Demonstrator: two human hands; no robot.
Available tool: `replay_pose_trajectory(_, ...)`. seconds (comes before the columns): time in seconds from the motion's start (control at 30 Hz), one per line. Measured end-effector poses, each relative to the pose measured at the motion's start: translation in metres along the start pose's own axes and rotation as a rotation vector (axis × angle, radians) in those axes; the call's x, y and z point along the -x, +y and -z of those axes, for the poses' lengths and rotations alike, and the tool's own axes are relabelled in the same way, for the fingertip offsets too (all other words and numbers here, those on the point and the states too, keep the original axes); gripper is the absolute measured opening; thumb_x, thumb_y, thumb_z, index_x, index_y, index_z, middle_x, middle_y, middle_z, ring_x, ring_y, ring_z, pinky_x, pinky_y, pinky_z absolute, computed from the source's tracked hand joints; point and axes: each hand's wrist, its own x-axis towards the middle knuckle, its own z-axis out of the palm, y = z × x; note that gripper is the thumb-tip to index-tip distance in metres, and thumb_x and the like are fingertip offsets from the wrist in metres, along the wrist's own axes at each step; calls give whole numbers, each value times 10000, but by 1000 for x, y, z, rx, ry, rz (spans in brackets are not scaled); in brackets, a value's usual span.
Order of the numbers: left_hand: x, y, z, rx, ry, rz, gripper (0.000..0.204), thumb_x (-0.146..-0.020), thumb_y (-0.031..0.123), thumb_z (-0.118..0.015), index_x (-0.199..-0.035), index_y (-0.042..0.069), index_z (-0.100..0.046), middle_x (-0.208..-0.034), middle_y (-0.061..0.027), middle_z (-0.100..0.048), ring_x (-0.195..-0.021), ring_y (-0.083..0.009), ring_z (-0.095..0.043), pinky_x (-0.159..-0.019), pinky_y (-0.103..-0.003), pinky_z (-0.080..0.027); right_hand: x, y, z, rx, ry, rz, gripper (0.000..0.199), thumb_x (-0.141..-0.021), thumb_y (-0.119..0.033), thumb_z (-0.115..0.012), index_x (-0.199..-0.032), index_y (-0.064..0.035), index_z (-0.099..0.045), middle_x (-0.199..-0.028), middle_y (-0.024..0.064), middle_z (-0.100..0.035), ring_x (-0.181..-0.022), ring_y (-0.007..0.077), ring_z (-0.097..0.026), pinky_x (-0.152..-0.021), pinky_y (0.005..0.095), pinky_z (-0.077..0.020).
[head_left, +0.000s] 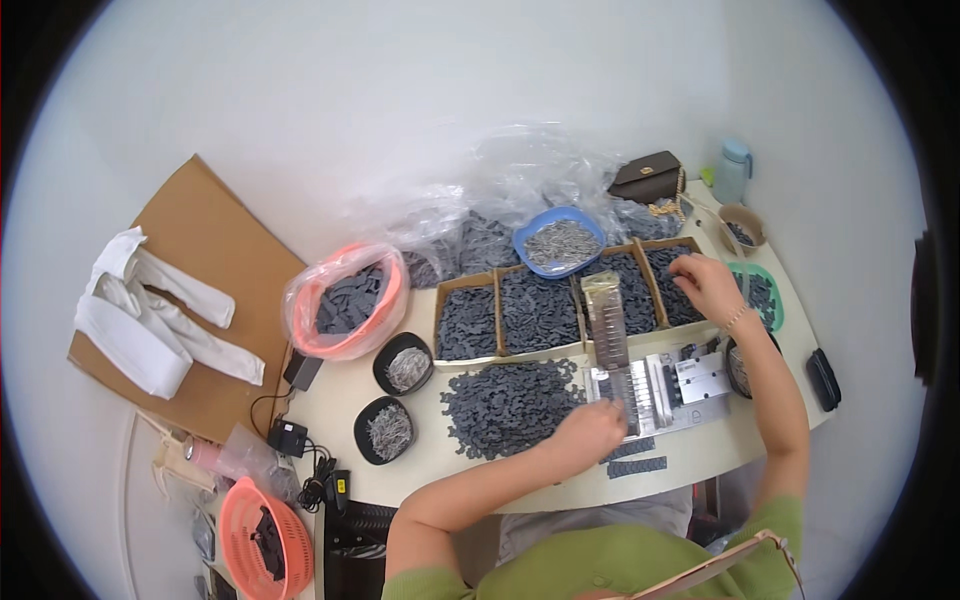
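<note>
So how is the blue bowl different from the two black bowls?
The blue bowl is bigger and sits at the back, behind the cardboard boxes; the black bowls are smaller and sit at the front left of the table. The blue bowl is bright blue with a wavy rim; the black ones are plain and dark. All three hold little silvery metal bits.

Count — four brown cardboard trays (467, 283) of dark grey parts; two round black bowls (404, 366) of silvery pins; one blue plastic bowl (559, 243); two hands — left (590, 432), right (706, 283).
</note>
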Motion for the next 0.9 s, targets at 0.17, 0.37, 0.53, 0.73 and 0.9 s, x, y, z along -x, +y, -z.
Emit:
replay_pose_trajectory(0.17, -2, 6, 8, -44, 32, 9, 120, -719, 54, -577, -830, 18, -607, -776, -121, -582, -691, -256, -625, -571, -325, -528, 21, -31, 8, -240, 52, 44, 153, -793, 2, -649, -945, -11, -633, -762, 88, -574, -622, 175, -554, -582, 279, -455)
replay_pose_trajectory(0.37, 22, -92, 93, 44, 551, 517, 180, -750, 15, -605, -915, 55, -668, -831, -136, -632, -790, -309, -623, -701, -401, -503, 59, -47, 20, -526, -87, -12, 202, -776, -5, -685, -977, -1, -662, -820, 63, -645, -678, 108, -593, -636, 232, -484)
replay_pose_trajectory(0.53, 98, -208, 132, -723, 842, 638, 212, -760, 44, -626, -967, 41, -671, -1038, -158, -630, -886, -331, -616, -773, -442, -486, 75, -48, 15, -607, -239, 13, 195, -754, -41, -732, -942, -11, -691, -782, 61, -666, -659, 108, -606, -625, 233, -499)
replay_pose_trajectory(0.73, 65, -193, 61, -125, 293, 438, 133, -704, 44, -666, -834, 30, -686, -940, -147, -630, -891, -320, -616, -777, -431, -499, 78, -57, -2, -513, -185, 70, 103, -822, -119, -685, -867, -29, -659, -748, 61, -597, -641, 154, -553, -568, 273, -425)
replay_pose_trajectory(0.9, 59, -192, 34, -297, 269, 557, 172, -725, 11, -584, -869, 32, -675, -888, -152, -618, -867, -334, -616, -757, -423, -505, 78, -63, -17, -506, -206, 147, 116, -864, -123, -630, -934, -33, -650, -832, 89, -617, -735, 217, -588, -650, 311, -460)
